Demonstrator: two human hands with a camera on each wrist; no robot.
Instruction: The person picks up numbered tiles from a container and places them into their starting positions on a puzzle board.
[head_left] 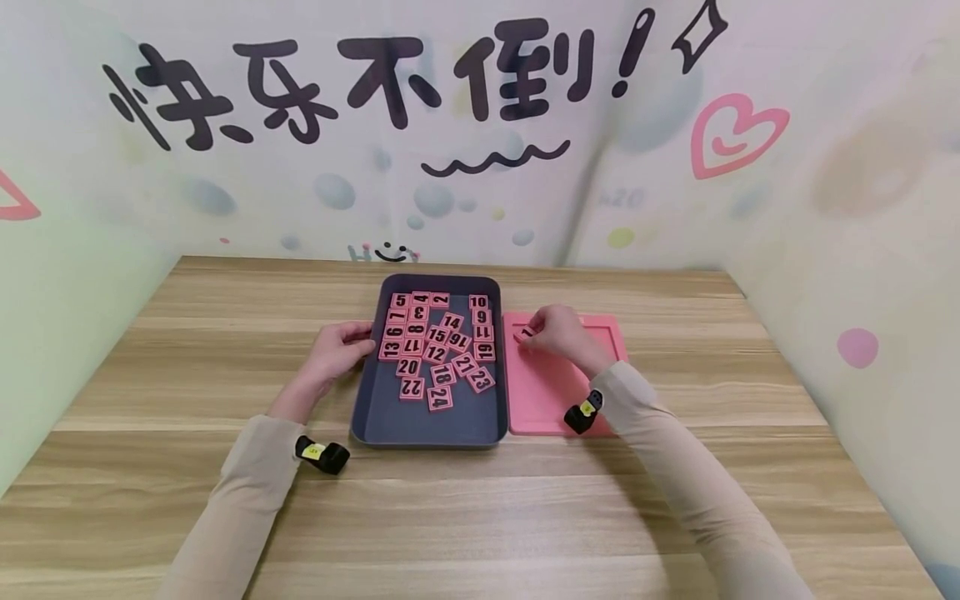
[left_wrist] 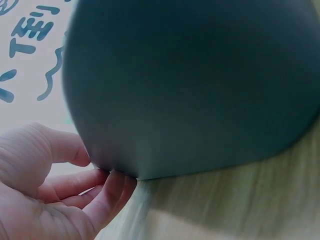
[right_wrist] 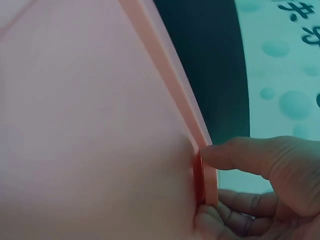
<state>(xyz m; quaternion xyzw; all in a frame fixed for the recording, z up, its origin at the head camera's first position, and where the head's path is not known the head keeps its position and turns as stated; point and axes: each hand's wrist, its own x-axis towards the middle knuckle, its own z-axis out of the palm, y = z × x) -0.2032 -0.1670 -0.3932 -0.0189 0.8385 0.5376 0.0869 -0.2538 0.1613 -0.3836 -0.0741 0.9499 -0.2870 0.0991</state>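
My left hand (head_left: 339, 350) holds the left side of a dark grey tray (head_left: 468, 427); in the left wrist view the thumb lies against the tray's side wall and the fingers curl at its lower edge. Pink tiles with black numbers, such as the 24 tile (head_left: 440, 398), lie loosely in the tray, several turned sideways or upside down. Over the upper left corner of a pink framed board (head_left: 542, 400), my right hand (head_left: 564, 335) pinches the number 1 tile (head_left: 527, 332). In the right wrist view that tile (right_wrist: 198, 177) is tilted beside the board's raised rim (right_wrist: 172, 82).
Tray and board stand side by side on a wood-grain table (head_left: 450, 517). Behind it rises a white printed wall covering (head_left: 300, 200) with large black characters. Each wrist carries a black strapped camera, the left camera (head_left: 330, 457) beside the tray's front corner.
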